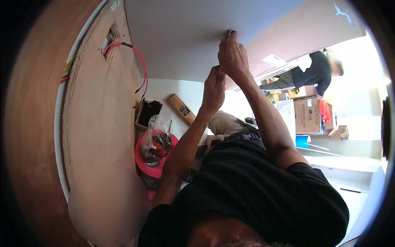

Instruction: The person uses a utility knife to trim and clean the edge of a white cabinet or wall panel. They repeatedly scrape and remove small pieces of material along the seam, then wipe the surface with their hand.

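Note:
My right hand [233, 57] is closed around a slim tool [229, 33]. Only its small dark tip shows above the fingers, so its kind is hidden. That tip is against or just in front of a large smooth grey panel [177, 41]; which of the two I cannot tell. Just below, my left hand [214, 90] is also closed, its fingertips close to the right wrist, and what it grips is mostly hidden. Both arms reach up and forward. Left of the hands, red wires [144, 68] hang from a cut-out in a plywood board [103, 107].
A red basin [142, 160] with a plastic bag [158, 144] stands lower left, beside an open box [149, 112] and a long brown piece [181, 108]. At right, another person in dark clothes [310, 74] bends near a cardboard box [307, 115].

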Demonstrator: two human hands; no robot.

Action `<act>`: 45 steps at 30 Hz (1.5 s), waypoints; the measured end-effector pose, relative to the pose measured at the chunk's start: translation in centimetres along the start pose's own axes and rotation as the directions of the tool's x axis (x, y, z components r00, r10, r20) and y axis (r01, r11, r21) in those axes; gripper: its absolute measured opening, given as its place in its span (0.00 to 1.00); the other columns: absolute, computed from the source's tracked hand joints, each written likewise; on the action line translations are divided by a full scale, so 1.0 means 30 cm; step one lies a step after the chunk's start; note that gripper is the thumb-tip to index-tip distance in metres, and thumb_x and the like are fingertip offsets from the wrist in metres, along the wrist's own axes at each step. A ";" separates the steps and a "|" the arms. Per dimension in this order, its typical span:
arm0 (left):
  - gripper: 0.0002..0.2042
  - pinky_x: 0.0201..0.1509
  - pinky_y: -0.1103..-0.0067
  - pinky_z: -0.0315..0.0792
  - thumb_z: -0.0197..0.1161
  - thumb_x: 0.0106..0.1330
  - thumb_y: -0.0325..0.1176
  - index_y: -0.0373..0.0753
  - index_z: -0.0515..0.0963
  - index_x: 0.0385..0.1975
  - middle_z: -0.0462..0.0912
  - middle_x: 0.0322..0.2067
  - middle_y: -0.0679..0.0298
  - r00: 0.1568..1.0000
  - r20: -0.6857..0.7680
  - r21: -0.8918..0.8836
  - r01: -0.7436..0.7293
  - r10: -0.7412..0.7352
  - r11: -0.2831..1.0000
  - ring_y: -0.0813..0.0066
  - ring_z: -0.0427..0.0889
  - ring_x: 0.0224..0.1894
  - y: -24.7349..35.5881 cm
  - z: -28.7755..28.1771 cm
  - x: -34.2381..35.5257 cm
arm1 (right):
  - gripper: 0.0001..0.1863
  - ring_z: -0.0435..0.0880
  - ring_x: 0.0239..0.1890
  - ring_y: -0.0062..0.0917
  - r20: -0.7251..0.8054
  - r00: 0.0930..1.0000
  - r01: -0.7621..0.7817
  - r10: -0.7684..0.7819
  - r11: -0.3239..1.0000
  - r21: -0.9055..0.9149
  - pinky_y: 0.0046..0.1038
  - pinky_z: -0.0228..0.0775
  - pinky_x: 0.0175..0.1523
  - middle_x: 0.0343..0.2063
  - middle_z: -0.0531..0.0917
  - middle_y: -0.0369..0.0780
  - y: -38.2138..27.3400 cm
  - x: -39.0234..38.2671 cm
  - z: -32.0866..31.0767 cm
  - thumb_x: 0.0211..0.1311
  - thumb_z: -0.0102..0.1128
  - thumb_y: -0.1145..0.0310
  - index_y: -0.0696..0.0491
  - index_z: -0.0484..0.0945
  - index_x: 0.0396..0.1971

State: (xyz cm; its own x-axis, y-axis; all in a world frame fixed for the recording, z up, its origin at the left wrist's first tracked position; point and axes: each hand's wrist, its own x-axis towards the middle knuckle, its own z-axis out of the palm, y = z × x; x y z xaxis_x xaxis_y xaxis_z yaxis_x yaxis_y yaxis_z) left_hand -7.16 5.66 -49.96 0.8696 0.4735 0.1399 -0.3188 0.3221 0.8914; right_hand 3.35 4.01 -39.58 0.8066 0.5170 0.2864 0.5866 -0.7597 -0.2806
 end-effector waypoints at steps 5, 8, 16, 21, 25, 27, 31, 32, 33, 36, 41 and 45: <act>0.22 0.32 0.77 0.69 0.46 0.94 0.48 0.34 0.77 0.61 0.71 0.29 0.69 0.993 -0.031 0.183 -0.110 0.118 0.977 0.83 0.70 0.28 -0.043 -0.006 -0.017 | 0.16 0.90 0.29 0.60 -0.034 0.997 0.080 -0.076 0.985 0.154 0.56 0.83 0.30 0.25 0.86 0.58 0.032 0.001 0.016 0.81 0.53 0.69 0.67 0.63 0.52; 0.21 0.37 0.75 0.73 0.47 0.93 0.45 0.33 0.76 0.64 0.77 0.34 0.64 0.995 -0.035 0.223 -0.087 0.097 0.971 0.78 0.76 0.32 -0.076 -0.028 0.011 | 0.17 0.89 0.26 0.61 -0.099 0.992 0.084 -0.073 0.990 0.113 0.57 0.83 0.30 0.25 0.87 0.58 0.035 -0.016 0.060 0.81 0.53 0.69 0.66 0.61 0.54; 0.23 0.43 0.72 0.77 0.52 0.91 0.47 0.31 0.81 0.62 0.86 0.36 0.59 1.000 -0.021 0.286 0.026 -0.021 0.958 0.72 0.83 0.34 0.027 -0.041 -0.001 | 0.19 0.89 0.26 0.61 -0.034 0.994 0.102 -0.100 0.994 0.038 0.55 0.84 0.31 0.24 0.87 0.59 0.074 -0.012 0.051 0.81 0.57 0.65 0.66 0.64 0.54; 0.26 0.34 0.77 0.75 0.56 0.88 0.55 0.34 0.86 0.51 0.88 0.34 0.63 0.999 0.043 0.070 -0.007 0.004 0.998 0.79 0.82 0.29 0.132 0.021 -0.089 | 0.13 0.92 0.25 0.48 0.058 0.925 0.380 -0.376 0.907 -0.183 0.49 0.85 0.33 0.22 0.86 0.52 0.072 0.000 -0.117 0.78 0.60 0.67 0.63 0.73 0.47; 0.28 0.34 0.74 0.75 0.57 0.88 0.54 0.32 0.88 0.40 0.86 0.27 0.62 0.984 -0.160 0.192 0.107 -0.077 0.976 0.77 0.81 0.26 0.118 -0.003 -0.048 | 0.11 0.92 0.27 0.45 0.098 0.993 0.043 -0.061 0.983 0.176 0.47 0.84 0.37 0.23 0.86 0.50 0.070 -0.145 -0.150 0.83 0.56 0.65 0.59 0.72 0.47; 0.22 0.34 0.75 0.75 0.62 0.86 0.50 0.34 0.89 0.44 0.87 0.30 0.64 0.974 -0.220 0.273 0.004 0.059 0.962 0.77 0.82 0.28 0.102 -0.009 -0.010 | 0.12 0.92 0.28 0.44 0.136 0.990 -0.102 0.041 0.873 0.476 0.48 0.84 0.37 0.24 0.87 0.51 0.077 -0.162 -0.135 0.86 0.53 0.62 0.58 0.71 0.46; 0.16 0.36 0.77 0.78 0.67 0.84 0.44 0.36 0.89 0.48 0.88 0.34 0.65 0.941 -0.307 0.285 -0.050 0.141 0.957 0.78 0.83 0.31 0.098 -0.005 0.044 | 0.20 0.89 0.29 0.26 0.257 0.965 -0.234 0.047 0.593 0.770 0.32 0.79 0.35 0.26 0.87 0.43 0.109 -0.101 -0.120 0.89 0.51 0.53 0.58 0.77 0.50; 0.15 0.36 0.77 0.79 0.67 0.83 0.44 0.36 0.89 0.49 0.88 0.34 0.65 0.935 -0.324 0.288 -0.049 0.145 0.956 0.79 0.83 0.31 0.104 -0.004 0.051 | 0.21 0.86 0.27 0.25 0.313 0.949 -0.289 0.038 0.501 0.816 0.29 0.77 0.34 0.26 0.86 0.42 0.109 -0.084 -0.117 0.90 0.50 0.53 0.59 0.78 0.50; 0.15 0.37 0.77 0.80 0.67 0.83 0.43 0.36 0.89 0.49 0.88 0.34 0.65 0.928 -0.342 0.290 -0.047 0.149 0.956 0.79 0.83 0.31 0.110 -0.004 0.055 | 0.21 0.86 0.26 0.24 0.337 0.940 -0.321 0.046 0.449 0.834 0.29 0.76 0.33 0.26 0.86 0.42 0.109 -0.077 -0.114 0.90 0.49 0.54 0.59 0.77 0.50; 0.13 0.35 0.78 0.78 0.67 0.83 0.41 0.36 0.89 0.50 0.88 0.34 0.65 0.916 -0.381 0.254 -0.025 0.124 0.967 0.80 0.82 0.33 0.135 -0.014 0.047 | 0.20 0.84 0.25 0.24 0.403 0.914 -0.396 0.042 0.305 0.866 0.29 0.76 0.32 0.26 0.86 0.42 0.102 -0.062 -0.107 0.90 0.47 0.56 0.60 0.77 0.50; 0.12 0.33 0.80 0.75 0.68 0.82 0.38 0.36 0.89 0.51 0.87 0.35 0.64 0.887 -0.456 0.179 0.004 0.079 0.984 0.81 0.80 0.30 0.182 -0.034 -0.002 | 0.18 0.84 0.24 0.24 0.460 0.887 -0.449 -0.044 0.159 0.880 0.28 0.77 0.30 0.27 0.86 0.42 0.107 -0.025 -0.101 0.90 0.44 0.59 0.59 0.76 0.50; 0.11 0.33 0.79 0.72 0.70 0.80 0.36 0.34 0.88 0.51 0.86 0.36 0.64 0.858 -0.510 0.118 -0.001 0.061 0.993 0.80 0.77 0.29 0.209 -0.034 -0.034 | 0.16 0.85 0.26 0.26 0.452 0.883 -0.454 -0.126 0.018 0.891 0.30 0.79 0.31 0.28 0.86 0.43 0.092 -0.006 -0.091 0.89 0.44 0.62 0.59 0.75 0.49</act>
State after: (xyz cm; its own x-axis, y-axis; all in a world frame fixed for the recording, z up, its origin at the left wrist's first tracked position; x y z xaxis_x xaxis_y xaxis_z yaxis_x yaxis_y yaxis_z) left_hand -10.43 8.03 -44.96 0.5340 0.8442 -0.0453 -0.2729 0.2228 0.9359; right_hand 4.63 0.75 -37.91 0.6711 0.7306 -0.1263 -0.2913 0.1032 -0.9511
